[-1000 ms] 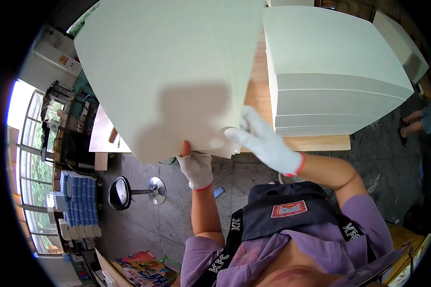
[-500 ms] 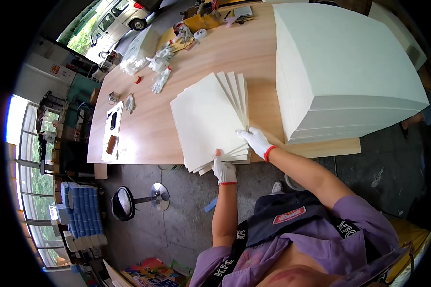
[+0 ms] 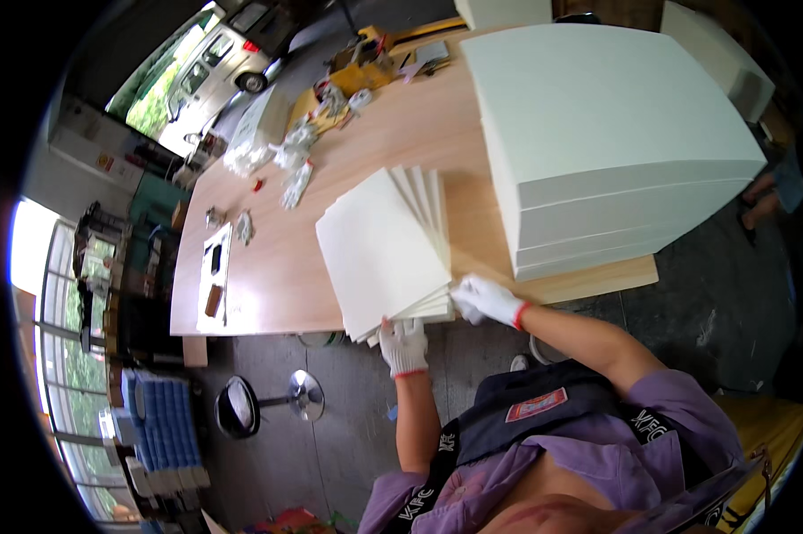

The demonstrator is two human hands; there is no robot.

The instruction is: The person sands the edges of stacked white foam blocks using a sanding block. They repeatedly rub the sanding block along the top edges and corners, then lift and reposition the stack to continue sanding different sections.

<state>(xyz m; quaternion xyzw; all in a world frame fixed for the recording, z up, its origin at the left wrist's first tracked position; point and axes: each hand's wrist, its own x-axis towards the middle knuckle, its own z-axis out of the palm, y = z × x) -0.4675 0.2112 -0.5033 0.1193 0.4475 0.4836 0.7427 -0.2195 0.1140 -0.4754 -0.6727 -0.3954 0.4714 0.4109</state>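
Well off to the left of my left hand, a white sheet (image 3: 221, 278) lies on the bench (image 3: 277, 289) with a brown block (image 3: 213, 301) on it, maybe as a weight. Some white gloves (image 3: 296, 185) sit beyond my hands, out of the way I reckon. Straight ahead of my left hand (image 3: 403, 345) is the fanned paper (image 3: 379, 254), near the bench edge, probably so I don't have to stretch. That hand's pinching its near edge, thumb on top, likely so the fan doesn't slip. My right hand (image 3: 483, 298) is bunched at the paper's right corner; can't tell if it's gripping anything. Just past it, to the right, is the tall stack (image 3: 615, 98), handy for reaching.
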